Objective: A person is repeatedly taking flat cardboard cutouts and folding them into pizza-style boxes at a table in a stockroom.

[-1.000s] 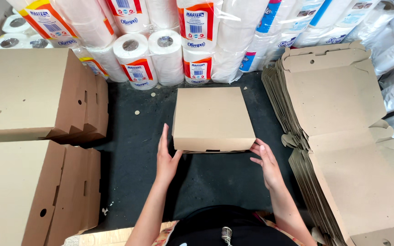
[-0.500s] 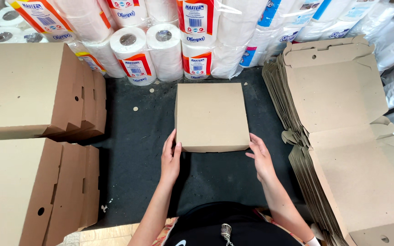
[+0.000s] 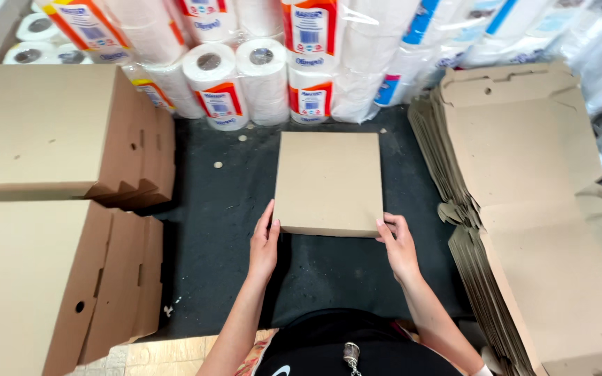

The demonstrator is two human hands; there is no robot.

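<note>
The folded brown cardboard box [image 3: 329, 182] lay closed and flat on the dark mat [image 3: 245, 209], directly in front of the person, and over the last second it had shifted: 1 second earlier its top face was tipped toward the camera with the near edge low, and by this moment it sat level and square, its lid fully down. The left hand [image 3: 265, 244] rested with straight fingers against the box's near left corner, and the right hand [image 3: 398, 244] did the same at the near right corner; both were open and flat, pressing or steadying the edge rather than gripping, with nothing enclosed in either palm. Compared with half a second before, the hands had drawn slightly nearer the person along the box's sides. That suggested the folding of this box was finished and it was being squared off. To the left stood 2 stacks of finished boxes [image 3: 57, 139], near the mat's edge. To the right lay a pile of flat unfolded box blanks [image 3: 524, 139], well apart from the right hand. Behind the box, wrapped packs of paper rolls [image 3: 238, 76] lined the far side.
</note>
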